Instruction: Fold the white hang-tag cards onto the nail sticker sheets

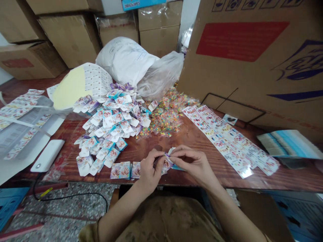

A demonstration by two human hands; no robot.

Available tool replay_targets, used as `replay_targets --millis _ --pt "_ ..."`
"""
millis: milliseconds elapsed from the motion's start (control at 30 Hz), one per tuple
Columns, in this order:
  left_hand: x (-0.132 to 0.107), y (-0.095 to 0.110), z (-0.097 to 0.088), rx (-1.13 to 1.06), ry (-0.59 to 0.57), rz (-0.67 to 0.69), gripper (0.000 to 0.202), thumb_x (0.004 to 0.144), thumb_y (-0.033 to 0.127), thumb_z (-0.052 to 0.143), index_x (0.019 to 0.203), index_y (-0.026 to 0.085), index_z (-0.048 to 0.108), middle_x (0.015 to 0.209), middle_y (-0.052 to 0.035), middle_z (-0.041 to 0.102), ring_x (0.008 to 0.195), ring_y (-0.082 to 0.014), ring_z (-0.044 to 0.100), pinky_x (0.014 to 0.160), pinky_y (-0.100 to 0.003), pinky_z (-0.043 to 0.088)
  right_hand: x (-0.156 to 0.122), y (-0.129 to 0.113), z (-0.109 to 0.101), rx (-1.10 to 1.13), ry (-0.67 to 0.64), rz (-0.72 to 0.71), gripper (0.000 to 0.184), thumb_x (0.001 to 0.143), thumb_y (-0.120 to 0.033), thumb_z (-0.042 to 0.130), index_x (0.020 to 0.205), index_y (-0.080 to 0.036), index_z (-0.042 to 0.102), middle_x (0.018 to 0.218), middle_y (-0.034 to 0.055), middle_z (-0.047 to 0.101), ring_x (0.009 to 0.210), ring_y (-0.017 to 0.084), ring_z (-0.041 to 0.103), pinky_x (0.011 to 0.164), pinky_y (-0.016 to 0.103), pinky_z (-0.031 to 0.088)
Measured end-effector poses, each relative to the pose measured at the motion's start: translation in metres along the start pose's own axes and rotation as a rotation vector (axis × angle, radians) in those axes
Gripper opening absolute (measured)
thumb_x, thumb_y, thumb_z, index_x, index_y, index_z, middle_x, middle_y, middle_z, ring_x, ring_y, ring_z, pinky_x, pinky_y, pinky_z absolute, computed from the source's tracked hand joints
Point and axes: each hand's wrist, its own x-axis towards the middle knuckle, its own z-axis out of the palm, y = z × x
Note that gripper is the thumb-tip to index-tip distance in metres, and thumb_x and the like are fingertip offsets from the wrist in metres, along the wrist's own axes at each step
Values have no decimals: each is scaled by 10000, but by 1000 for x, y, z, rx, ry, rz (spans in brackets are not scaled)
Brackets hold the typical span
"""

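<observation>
My left hand (149,167) and my right hand (192,162) meet at the near edge of the wooden table (202,141). Both pinch one small printed card packet (167,162) between fingertips, with the fingers curled closed on it. A few similar card packets (124,169) lie flat just left of my left hand. A big heap of the same small cards (113,121) spreads over the table ahead and to the left. Behind it lies a pile of small clear bags with colourful bits (169,112).
A long sheet of printed stickers (227,137) lies to the right. A large cardboard box (252,57) stands at the right rear, with more boxes and white plastic bags (126,58) behind. A white power bank (47,155) and white trays (20,134) sit left.
</observation>
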Motion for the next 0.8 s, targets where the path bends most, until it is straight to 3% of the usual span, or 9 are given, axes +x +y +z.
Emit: replay_targets --millis 133,233,333,467,667,800 --pt "-1 3 -2 23 -79 -8 237 967 193 492 1174 198 608 957 -51 679 825 -126 649 719 -213 504 -2 -1 -6 -45 -83 17 55 819 -252 731 829 -223 776 785 32 667 739 144 611 677 260 487" --pt "1 6 -2 29 -119 7 224 974 175 473 1120 192 643 931 -54 682 806 -123 633 712 -215 505 -5 -1 -8 -73 -109 19 76 830 -263 719 862 -231 780 806 35 669 762 146 609 704 266 490" --pt "2 5 -1 72 -93 52 198 973 169 477 1070 184 648 895 -46 678 776 -118 624 702 -212 502 -7 3 -8 -24 -85 53 99 811 -284 734 881 -230 780 829 39 686 766 150 625 693 265 504" --pt "2 3 -1 192 -97 145 226 976 185 474 1133 195 637 911 -47 666 731 -112 621 651 -202 496 -7 8 -6 57 -11 102 117 765 -325 780 793 -212 765 764 33 696 707 149 630 655 265 510" --pt "2 8 -2 194 -109 148 298 990 191 435 1237 216 601 855 -28 625 697 -100 609 608 -180 496 -10 1 -2 -12 16 -21 135 794 -356 757 780 -222 772 793 46 679 755 169 634 689 289 517" --pt "3 13 0 159 -112 116 252 988 194 443 1152 207 634 872 -33 645 708 -102 624 628 -184 506 -15 -1 -2 -55 35 -55 83 814 -312 739 814 -238 777 822 49 684 774 175 640 700 301 523"
